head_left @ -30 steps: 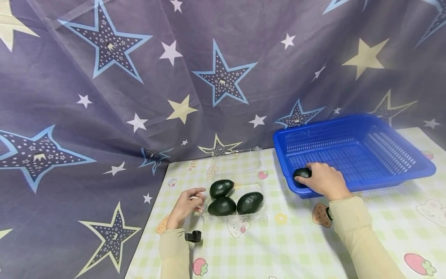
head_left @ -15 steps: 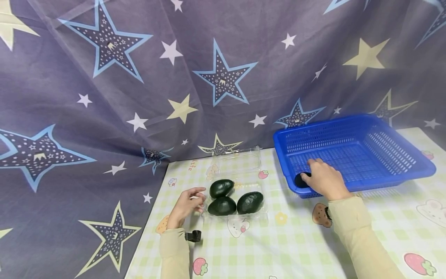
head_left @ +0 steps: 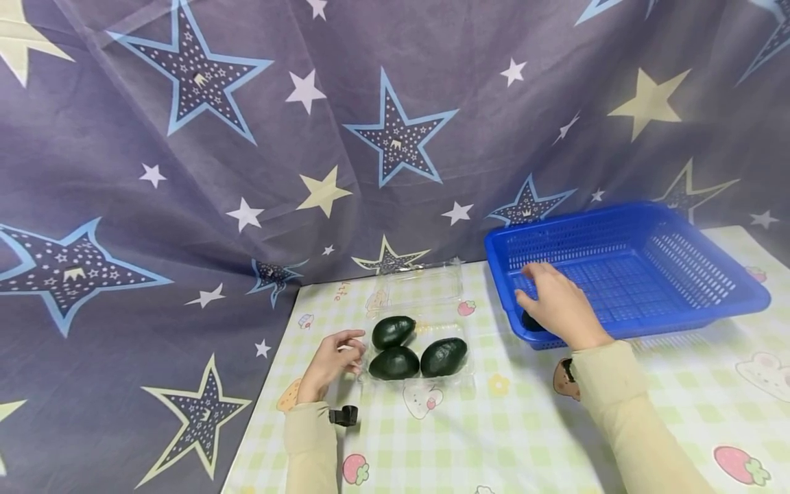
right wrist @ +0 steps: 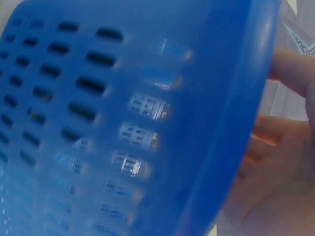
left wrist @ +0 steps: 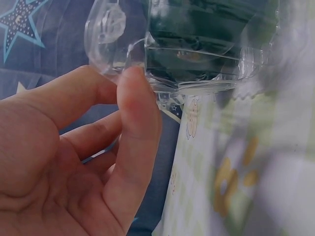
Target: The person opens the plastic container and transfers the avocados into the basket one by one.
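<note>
A clear plastic clamshell box (head_left: 443,332) lies on the table with its lid (head_left: 422,287) folded back. Three dark green avocados sit in its tray: one behind (head_left: 393,332), one at the front left (head_left: 393,363), one at the right (head_left: 443,357). My left hand (head_left: 333,361) pinches the clamshell's left edge; in the left wrist view thumb and finger meet at the plastic (left wrist: 110,29). My right hand (head_left: 558,302) hovers over the near left corner of a blue basket (head_left: 734,302), fingers loosely spread, holding nothing. Beneath it another avocado (head_left: 529,321) lies in the basket, mostly hidden by the hand.
A checked tablecloth (head_left: 494,432) with printed pictures covers the table. Behind it hangs a dark star-patterned curtain (head_left: 265,226). The basket's slotted wall (right wrist: 98,83) fills most of the right wrist view.
My right hand has let go of the avocado in the basket's near left corner and has lifted slightly to the left. The left hand has stayed at the clamshell.
</note>
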`<state>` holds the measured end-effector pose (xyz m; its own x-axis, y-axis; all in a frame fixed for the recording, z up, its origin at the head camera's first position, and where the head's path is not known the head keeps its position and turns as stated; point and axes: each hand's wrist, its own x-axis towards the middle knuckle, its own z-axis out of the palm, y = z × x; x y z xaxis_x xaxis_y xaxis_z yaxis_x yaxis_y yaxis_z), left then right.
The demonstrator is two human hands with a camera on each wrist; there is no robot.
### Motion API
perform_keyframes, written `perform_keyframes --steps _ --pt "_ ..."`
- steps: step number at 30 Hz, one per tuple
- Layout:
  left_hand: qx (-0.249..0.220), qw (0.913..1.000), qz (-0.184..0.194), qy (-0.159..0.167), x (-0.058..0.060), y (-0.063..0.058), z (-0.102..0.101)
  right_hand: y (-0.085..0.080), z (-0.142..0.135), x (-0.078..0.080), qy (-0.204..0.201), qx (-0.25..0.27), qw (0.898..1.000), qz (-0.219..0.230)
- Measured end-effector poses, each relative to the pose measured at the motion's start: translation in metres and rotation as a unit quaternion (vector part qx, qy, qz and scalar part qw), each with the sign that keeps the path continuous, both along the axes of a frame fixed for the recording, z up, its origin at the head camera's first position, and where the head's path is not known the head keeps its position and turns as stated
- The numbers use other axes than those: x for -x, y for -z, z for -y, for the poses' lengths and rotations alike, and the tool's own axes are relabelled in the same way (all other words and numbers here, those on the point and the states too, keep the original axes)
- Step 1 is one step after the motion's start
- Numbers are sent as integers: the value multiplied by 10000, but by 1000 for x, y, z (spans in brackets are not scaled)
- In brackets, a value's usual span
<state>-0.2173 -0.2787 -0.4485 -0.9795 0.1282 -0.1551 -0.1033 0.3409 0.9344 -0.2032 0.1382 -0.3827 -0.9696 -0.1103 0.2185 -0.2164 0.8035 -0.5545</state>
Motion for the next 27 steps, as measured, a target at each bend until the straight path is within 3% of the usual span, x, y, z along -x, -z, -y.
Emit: perform_keyframes --steps 5,11,22,27 --pt "-9 10000 -48 10 1 0 -1 5 16 2 -318 315 9969 -640" --pt "18 10000 -43 -2 1 1 0 9 35 4 -837 175 9873 -1338" --pt "-5 10000 58 39 -1 -3 1 16 69 1 -1404 -263 9727 -1830" --pt "96 9999 18 -42 -1 -1 0 18 80 -2 -1641 -493 9712 -1656"
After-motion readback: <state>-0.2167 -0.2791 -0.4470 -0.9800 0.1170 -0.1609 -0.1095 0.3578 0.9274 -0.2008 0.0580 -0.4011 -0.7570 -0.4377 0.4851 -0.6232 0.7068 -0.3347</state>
